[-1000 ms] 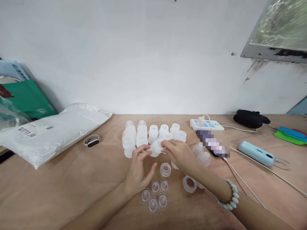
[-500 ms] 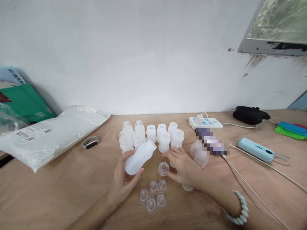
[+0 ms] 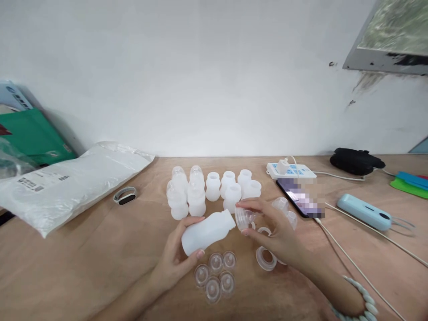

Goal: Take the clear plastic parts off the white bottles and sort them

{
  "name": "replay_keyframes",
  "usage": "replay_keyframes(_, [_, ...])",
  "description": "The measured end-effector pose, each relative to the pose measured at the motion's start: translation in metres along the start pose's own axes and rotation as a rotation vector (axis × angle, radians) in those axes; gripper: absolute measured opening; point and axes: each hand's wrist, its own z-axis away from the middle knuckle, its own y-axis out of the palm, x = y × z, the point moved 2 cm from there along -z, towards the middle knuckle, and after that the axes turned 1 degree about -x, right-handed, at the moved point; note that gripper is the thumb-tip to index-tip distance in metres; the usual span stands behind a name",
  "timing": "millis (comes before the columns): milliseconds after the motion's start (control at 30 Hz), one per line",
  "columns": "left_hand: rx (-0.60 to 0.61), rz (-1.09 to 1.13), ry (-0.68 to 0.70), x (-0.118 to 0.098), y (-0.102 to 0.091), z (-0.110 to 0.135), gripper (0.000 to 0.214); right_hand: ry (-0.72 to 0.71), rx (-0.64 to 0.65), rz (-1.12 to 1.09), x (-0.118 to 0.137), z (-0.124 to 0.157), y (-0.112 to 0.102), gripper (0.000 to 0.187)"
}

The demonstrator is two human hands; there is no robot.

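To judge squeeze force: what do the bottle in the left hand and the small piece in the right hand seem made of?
The bottle is likely plastic, matte and milky-translucent: its wall glows evenly and hides the inside. Stiffness cannot be told. The small piece is likely silicone or thin clear plastic, glossy: see-through with bright glints.

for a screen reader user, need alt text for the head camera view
Left hand holds a white bottle sideways over a wooden table; right hand holds a clear teat at its mouth. Other bottles stand behind, loose teats lie nearer.
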Motion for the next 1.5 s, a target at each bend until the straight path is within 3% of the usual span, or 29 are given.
replay_keyframes(233, [0.116, 0.106, -0.057, -0.002, -0.002, -0.002, 0.040, -0.099, 0.094, -0.101, 0.006, 0.002, 0.007, 0.039])
replay_keyframes(367, [0.143, 0.115, -0.075, -0.004, -0.001, -0.002, 0.039, 0.014, 0.074, -0.063, 0.003, 0.005, 0.007, 0.039])
replay_keyframes(533, [0.162, 0.044, 0.063, -0.003, 0.002, 0.001, 0.042, 0.218, 0.026, -0.078, -0.004, 0.008, 0.009, 0.033])
replay_keyframes(767, [0.125, 0.056, -0.050, 0.001, -0.001, 0.000, 0.037, 0.114, 0.100, -0.136, 0.001, 0.005, 0.007, 0.033])
replay_keyframes(967, [0.204, -0.012, 0.077, -0.009, 0.003, -0.002, 0.045, 0.242, 0.103, -0.010, -0.002, 0.005, 0.009, 0.024])
replay_keyframes(1067, [0.229, -0.051, 0.075, -0.008, 0.005, -0.002, 0.045, 0.264, 0.165, -0.095, -0.004, 0.006, 0.008, 0.037])
replay_keyframes(1133, [0.187, -0.073, 0.021, -0.005, 0.004, -0.001, 0.041, 0.254, 0.197, -0.175, -0.003, 0.006, 0.005, 0.036])
replay_keyframes(1233, [0.128, -0.081, -0.052, -0.001, 0.002, 0.000, 0.039, 0.282, 0.214, -0.183, -0.002, 0.005, 0.002, 0.053])
replay_keyframes(1367, [0.173, -0.076, -0.016, 0.001, 0.003, 0.001, 0.041, 0.359, 0.201, -0.151, -0.004, 0.006, 0.003, 0.024])
replay_keyframes(1500, [0.188, -0.079, -0.030, 0.002, 0.003, 0.003, 0.041, 0.360, 0.211, -0.210, -0.006, 0.006, 0.003, 0.028])
